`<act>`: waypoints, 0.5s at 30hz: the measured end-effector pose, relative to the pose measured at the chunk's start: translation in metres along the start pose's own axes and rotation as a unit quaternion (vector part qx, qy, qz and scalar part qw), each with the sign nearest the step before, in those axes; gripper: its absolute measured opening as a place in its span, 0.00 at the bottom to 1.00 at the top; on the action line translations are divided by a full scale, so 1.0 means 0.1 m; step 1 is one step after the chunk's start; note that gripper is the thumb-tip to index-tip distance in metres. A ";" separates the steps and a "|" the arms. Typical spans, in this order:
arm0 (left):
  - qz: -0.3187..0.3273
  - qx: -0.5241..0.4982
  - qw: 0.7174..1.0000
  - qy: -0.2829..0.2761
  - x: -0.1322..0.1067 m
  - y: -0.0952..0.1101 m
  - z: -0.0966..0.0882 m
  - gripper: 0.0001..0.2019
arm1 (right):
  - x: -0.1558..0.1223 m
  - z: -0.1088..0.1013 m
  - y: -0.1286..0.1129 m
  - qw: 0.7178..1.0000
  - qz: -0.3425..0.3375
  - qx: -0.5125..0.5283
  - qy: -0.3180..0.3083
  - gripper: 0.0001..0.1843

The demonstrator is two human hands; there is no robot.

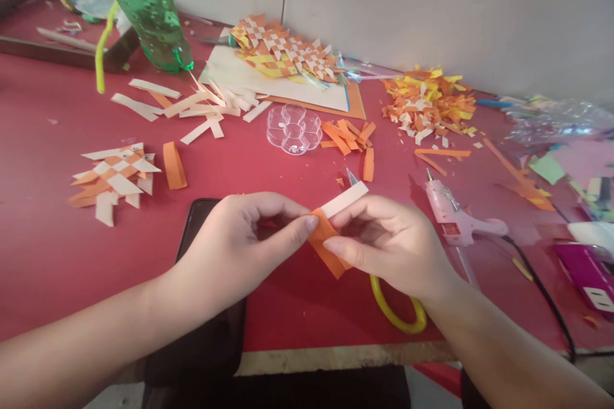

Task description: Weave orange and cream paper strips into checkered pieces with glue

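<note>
Over the front of the red table, my left hand (244,236) pinches a folded orange paper strip (323,243) at its upper end, thumb on top. My right hand (398,246) grips the same strip lower down between thumb and fingers. A cream paper strip (344,199) crosses the orange one and sticks out to the upper right, by my right fingers. Scissors with a yellow handle (398,319) lie partly hidden under my right hand. Left of my hands, a small woven orange-and-cream paper piece (118,176) lies beside a folded orange loop (173,166).
A black phone (206,332) lies under my left forearm. Beyond are a clear flower-shaped case (294,131), cream strips (201,105), orange strips (345,135), woven pieces (288,48) and scraps (429,102). A green bottle (153,19) stands left; a pink glue gun (453,211) lies right.
</note>
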State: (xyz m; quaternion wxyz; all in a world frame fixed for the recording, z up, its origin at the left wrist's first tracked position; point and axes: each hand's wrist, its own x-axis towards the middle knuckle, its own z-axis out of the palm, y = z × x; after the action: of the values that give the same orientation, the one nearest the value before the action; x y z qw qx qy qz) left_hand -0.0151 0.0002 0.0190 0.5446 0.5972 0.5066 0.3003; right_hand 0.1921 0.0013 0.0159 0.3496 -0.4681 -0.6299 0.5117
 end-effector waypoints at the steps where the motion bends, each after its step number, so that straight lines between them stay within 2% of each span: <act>1: -0.002 0.003 1.000 0.004 0.00 0.00 0.00 0.11 | 0.00 0.00 0.00 1.000 0.001 -0.004 -0.002 0.06; 9: -0.014 0.002 1.000 0.017 0.00 0.01 0.00 0.11 | -0.02 -0.01 0.01 1.000 0.001 -0.024 0.010 0.04; 15: -0.024 0.008 1.000 0.013 -0.02 0.00 0.00 0.13 | -0.01 -0.02 0.01 1.000 -0.004 -0.010 0.008 0.07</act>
State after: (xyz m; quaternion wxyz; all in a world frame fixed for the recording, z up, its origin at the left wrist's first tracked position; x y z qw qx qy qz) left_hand -0.0153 -0.0014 0.0192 0.5400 0.5852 0.5301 0.2914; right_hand 0.1941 0.0008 0.0156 0.3522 -0.4733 -0.6338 0.5002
